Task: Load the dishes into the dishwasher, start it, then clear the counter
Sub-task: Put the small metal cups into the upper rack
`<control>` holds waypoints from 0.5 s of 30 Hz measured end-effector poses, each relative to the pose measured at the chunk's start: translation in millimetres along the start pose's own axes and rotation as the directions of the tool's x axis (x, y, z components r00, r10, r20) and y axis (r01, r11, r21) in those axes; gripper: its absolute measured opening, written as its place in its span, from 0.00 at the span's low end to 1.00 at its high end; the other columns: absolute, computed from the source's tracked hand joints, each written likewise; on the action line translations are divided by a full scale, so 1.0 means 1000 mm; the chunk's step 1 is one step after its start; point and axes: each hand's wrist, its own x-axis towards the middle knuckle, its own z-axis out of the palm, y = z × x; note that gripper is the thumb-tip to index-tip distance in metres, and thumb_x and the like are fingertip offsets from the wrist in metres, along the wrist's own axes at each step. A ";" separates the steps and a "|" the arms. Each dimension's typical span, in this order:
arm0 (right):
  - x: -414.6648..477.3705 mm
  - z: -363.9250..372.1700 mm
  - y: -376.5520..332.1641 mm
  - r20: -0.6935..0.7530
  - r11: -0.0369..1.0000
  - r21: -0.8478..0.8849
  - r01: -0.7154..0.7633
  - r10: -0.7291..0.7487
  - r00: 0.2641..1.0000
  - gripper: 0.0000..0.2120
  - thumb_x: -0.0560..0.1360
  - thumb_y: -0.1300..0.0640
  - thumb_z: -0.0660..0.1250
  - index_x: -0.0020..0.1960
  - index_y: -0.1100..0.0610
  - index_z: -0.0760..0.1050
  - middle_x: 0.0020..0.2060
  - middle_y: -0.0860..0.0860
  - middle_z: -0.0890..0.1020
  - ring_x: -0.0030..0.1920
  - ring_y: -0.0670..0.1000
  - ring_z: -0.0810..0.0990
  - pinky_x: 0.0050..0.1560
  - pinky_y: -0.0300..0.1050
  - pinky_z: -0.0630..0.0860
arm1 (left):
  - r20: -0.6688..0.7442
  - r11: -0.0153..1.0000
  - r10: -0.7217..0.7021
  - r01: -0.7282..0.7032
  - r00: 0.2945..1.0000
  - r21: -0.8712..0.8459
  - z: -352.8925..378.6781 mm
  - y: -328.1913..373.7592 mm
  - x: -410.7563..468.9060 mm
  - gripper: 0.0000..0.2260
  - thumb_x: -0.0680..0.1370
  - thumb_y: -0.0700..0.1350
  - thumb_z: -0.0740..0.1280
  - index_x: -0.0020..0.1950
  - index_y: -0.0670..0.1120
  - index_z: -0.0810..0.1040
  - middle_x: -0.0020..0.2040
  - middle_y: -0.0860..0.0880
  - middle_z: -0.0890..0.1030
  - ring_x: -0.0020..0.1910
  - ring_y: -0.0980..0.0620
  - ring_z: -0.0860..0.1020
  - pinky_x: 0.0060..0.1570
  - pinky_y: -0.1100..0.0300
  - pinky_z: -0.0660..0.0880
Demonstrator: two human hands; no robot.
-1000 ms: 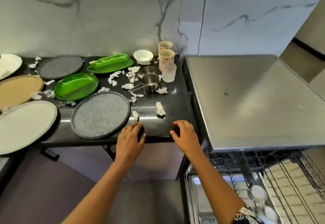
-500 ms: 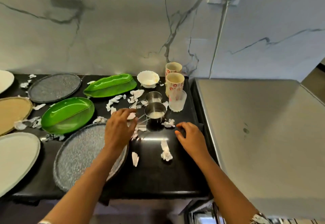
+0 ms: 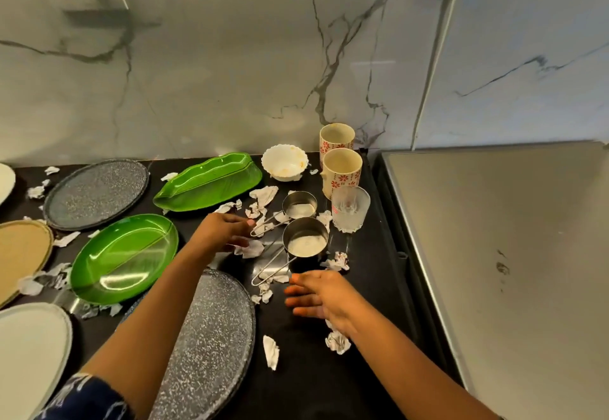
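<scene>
Head view: the big steel cup (image 3: pixel 305 243) stands on the black tabletop (image 3: pixel 313 393). The left hand (image 3: pixel 227 231) lies just left of it, fingers loosely open over paper scraps (image 3: pixel 252 250), holding nothing. The right hand (image 3: pixel 324 299) hovers just in front of it, fingers straight, empty. Behind it stand a smaller steel cup (image 3: pixel 300 206), a glass (image 3: pixel 350 208) and mugs (image 3: pixel 341 169); a marble wall (image 3: pixel 230 73) rises beyond

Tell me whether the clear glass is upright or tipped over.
Upright. The glass stands on its base, rim up, just in front of the nearer flowered mug.
</scene>
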 end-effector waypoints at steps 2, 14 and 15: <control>0.005 0.014 0.001 -0.012 0.988 0.152 -0.007 0.009 1.000 0.08 0.77 0.56 0.65 0.50 0.62 0.75 0.36 0.53 0.80 0.28 0.45 0.80 0.29 0.36 0.77 | 0.084 0.988 -0.062 0.073 0.995 -0.137 -0.004 0.001 0.005 0.06 0.75 0.43 0.69 0.49 0.43 0.80 0.42 0.46 0.84 0.33 0.53 0.82 0.34 0.63 0.75; 0.013 0.058 -0.007 -0.383 0.934 0.302 0.190 -0.063 0.921 0.06 0.76 0.57 0.67 0.41 0.55 0.73 0.33 0.50 0.76 0.27 0.44 0.74 0.21 0.34 0.70 | 0.379 0.957 -0.092 0.188 0.921 -0.223 -0.004 0.008 0.022 0.04 0.76 0.35 0.65 0.48 0.39 0.79 0.35 0.47 0.84 0.34 0.55 0.83 0.28 0.67 0.77; 0.009 0.058 -0.006 -0.386 0.921 0.325 0.215 -0.078 0.919 0.06 0.77 0.58 0.65 0.42 0.56 0.73 0.34 0.51 0.77 0.31 0.46 0.75 0.22 0.36 0.73 | 0.379 0.953 -0.082 0.183 0.922 -0.240 -0.006 0.008 0.019 0.04 0.76 0.35 0.66 0.48 0.39 0.79 0.36 0.47 0.84 0.34 0.55 0.83 0.29 0.67 0.77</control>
